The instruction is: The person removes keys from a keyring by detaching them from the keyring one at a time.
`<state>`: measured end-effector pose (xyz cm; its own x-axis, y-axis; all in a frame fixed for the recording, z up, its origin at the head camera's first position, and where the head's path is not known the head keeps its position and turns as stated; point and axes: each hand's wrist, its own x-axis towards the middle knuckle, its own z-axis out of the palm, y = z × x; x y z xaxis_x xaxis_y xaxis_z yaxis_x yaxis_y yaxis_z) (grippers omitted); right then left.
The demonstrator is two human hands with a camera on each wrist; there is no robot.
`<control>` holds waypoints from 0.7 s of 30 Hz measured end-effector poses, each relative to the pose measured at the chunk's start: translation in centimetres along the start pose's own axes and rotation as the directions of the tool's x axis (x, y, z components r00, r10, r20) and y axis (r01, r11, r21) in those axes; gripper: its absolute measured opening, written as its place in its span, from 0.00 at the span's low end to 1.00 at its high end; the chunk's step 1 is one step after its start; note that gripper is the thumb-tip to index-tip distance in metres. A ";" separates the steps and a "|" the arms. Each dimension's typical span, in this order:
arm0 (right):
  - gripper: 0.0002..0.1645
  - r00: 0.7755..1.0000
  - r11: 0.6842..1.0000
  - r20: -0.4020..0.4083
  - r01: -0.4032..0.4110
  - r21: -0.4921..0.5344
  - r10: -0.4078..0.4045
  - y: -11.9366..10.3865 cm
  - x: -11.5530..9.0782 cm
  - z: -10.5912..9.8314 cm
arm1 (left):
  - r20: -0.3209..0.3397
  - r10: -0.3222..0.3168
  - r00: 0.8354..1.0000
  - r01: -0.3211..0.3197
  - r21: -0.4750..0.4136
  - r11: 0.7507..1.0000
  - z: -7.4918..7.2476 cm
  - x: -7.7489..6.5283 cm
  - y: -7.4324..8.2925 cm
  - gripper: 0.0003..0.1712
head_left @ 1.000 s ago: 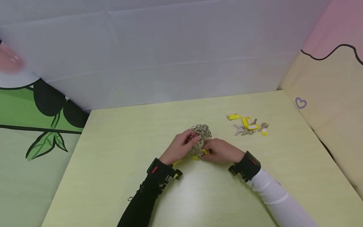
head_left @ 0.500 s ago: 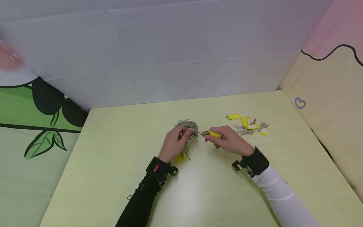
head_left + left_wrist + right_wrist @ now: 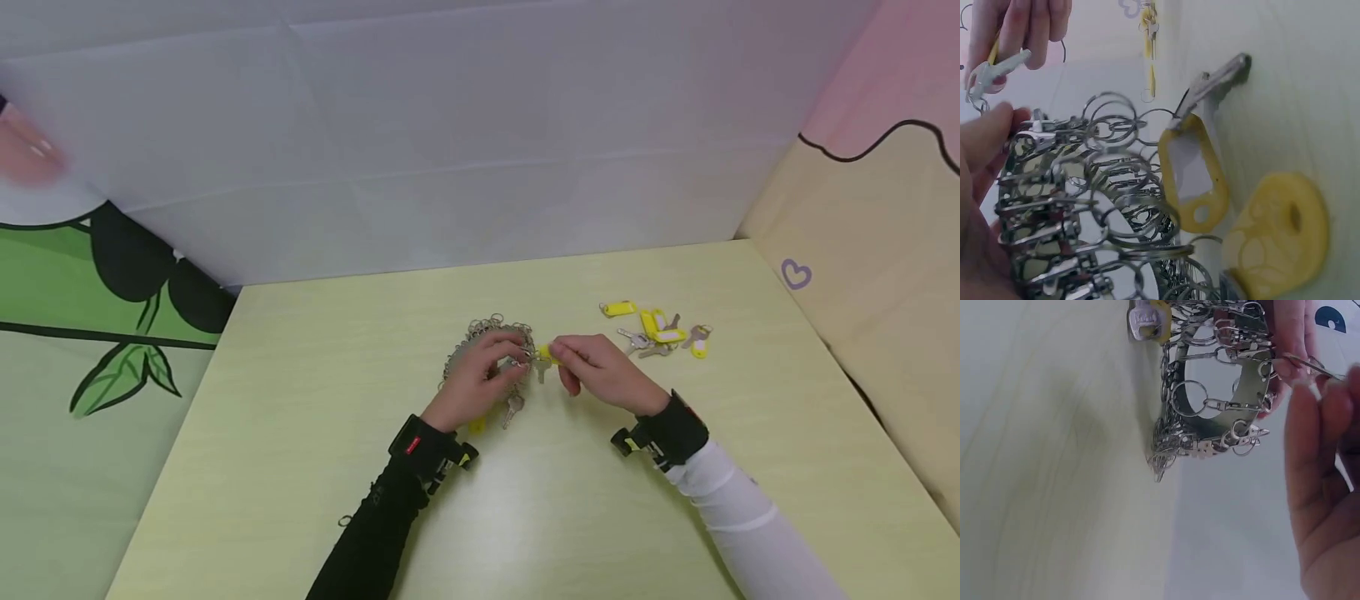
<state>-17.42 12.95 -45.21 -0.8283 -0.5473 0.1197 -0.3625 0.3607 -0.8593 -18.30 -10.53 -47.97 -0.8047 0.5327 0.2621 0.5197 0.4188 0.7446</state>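
While the head view barely shows them, the left wrist's reveals 2 tags [image 3: 1191, 172] by the ring bundle [image 3: 487, 328] on the bench [image 3: 300, 375]. Left hand [image 3: 477, 372] grips the bundle; right hand [image 3: 600, 367] pinches another tag [image 3: 545, 353].

It looks like a makeshift booth: cartoon-patterned coverings [image 3: 862, 250] surround a pale table [image 3: 337, 350].

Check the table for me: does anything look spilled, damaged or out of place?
Nothing looks spilled or damaged. The keys and yellow tags beyond the right hand lie jumbled, with one tag apart, which looks untidy rather than wrong. The black left sleeve and white right sleeve don't match.
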 end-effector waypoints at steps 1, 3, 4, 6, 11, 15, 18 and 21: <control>0.22 1.000 1.000 -0.008 -0.013 -0.026 0.012 0.1 0.1 0.0 | -0.021 0.014 1.000 -0.013 0.016 1.000 0.0 0.0 0.0 0.04; 0.21 0.999 0.996 -0.026 -0.038 -0.085 0.036 0.2 0.2 -0.1 | -0.045 0.026 0.999 -0.024 0.045 0.999 0.0 0.1 -0.1 0.04; 0.20 0.998 0.992 -0.034 -0.053 -0.111 0.049 0.3 0.2 -0.1 | -0.049 0.028 0.998 -0.025 0.053 0.998 0.0 0.1 0.0 0.05; 0.18 0.997 0.987 -0.043 -0.075 -0.143 0.069 0.4 0.3 -0.2 | -0.050 0.027 0.998 -0.024 0.062 0.998 -0.1 0.1 -0.1 0.06; 0.12 0.996 0.974 -0.043 -0.090 -0.206 0.082 0.6 0.4 -0.2 | -0.041 0.004 0.999 -0.002 0.041 0.999 -0.1 0.0 0.1 0.08; 0.09 0.997 0.971 -0.065 -0.060 -0.234 0.046 0.1 0.4 0.6 | -0.063 -0.005 0.998 0.009 0.062 0.998 0.0 0.0 0.2 0.10; 0.12 0.997 0.959 -0.080 -0.029 -0.282 0.006 -0.5 0.3 1.6 | -0.085 -0.011 0.996 0.018 0.083 0.996 0.1 0.0 0.4 0.09; 0.09 0.994 0.930 -0.096 0.012 -0.368 -0.051 -0.9 0.3 2.4 | -0.093 -0.015 0.996 0.023 0.094 0.995 0.2 0.0 0.5 0.09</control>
<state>-16.36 10.65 -45.58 -0.8460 -0.4898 0.2106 -0.5043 0.6068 -0.6144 -17.96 -10.20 -47.67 -0.8354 0.4561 0.3068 0.5253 0.4982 0.6898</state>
